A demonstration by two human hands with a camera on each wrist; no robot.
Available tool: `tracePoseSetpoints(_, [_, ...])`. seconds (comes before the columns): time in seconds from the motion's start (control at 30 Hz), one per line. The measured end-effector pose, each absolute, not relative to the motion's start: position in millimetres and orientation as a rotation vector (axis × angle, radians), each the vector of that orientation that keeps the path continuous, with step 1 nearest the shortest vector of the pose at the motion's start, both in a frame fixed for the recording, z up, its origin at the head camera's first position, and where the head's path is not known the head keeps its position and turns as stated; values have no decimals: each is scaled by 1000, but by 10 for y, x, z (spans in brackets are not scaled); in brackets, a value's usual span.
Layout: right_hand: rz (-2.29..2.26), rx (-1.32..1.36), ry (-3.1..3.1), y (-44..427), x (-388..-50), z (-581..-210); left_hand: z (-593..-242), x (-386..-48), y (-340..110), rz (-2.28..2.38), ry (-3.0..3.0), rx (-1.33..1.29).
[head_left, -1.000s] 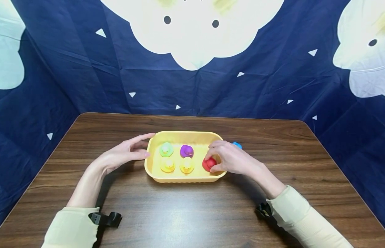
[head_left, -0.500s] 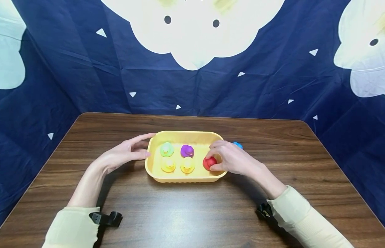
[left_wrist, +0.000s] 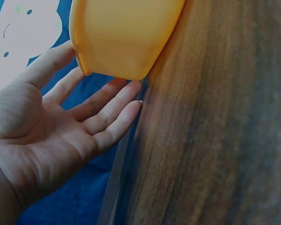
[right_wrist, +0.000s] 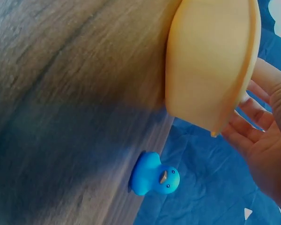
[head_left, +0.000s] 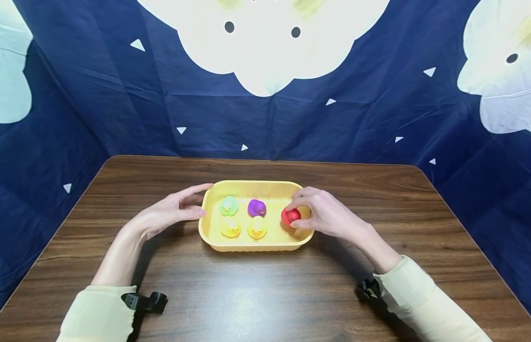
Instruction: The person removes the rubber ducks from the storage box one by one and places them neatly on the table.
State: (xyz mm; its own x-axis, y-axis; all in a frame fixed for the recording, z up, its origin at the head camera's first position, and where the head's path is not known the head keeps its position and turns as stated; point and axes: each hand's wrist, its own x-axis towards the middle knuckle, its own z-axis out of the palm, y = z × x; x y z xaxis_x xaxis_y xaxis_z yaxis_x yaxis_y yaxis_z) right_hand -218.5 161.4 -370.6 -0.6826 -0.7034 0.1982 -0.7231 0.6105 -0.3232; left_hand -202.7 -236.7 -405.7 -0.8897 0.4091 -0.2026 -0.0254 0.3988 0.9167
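A yellow plastic tub [head_left: 248, 248] sits on the table. My right hand [head_left: 329, 213] reaches over its right end and pinches a red rubber duck [head_left: 292, 216] between thumb and fingers. Whether that duck touches the tub floor, I cannot tell. At the left end, my left hand [head_left: 171, 211] rests its extended fingers and thumb against the tub; the left wrist view shows the palm bare. Inside stand a green duck [head_left: 228, 206], a purple duck [head_left: 257, 208] and two yellow ducks, one on the left [head_left: 231, 227] and one on the right [head_left: 257, 227].
On the wooden table [head_left: 231, 294], a blue duck [right_wrist: 152, 174] stands outside the tub's right end in the right wrist view; my right hand hides it from the head view. A dark blue cloth [head_left: 222, 123] with white clouds hangs behind the table.
My right hand has shifted slightly away from me with the red duck, which has also turned a little. The blue duck has gone out of sight behind that hand. My left hand stays put.
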Motion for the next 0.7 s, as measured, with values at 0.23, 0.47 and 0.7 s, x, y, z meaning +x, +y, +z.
tracePoseSetpoints(0.23, [778, 1210, -2741, 1671, -2176, -3637, -4051, -2025, -2380, 1489, 2264, 324])
tracePoseSetpoints(0.47, [900, 1166, -2693, 1744, -2155, -3614, -4045, -2024, -2376, 1486, 2262, 321])
tracePoseSetpoints(0.7, [932, 1140, -2645, 1784, -2141, -3597, -4055, -2029, -2372, 1487, 2257, 327])
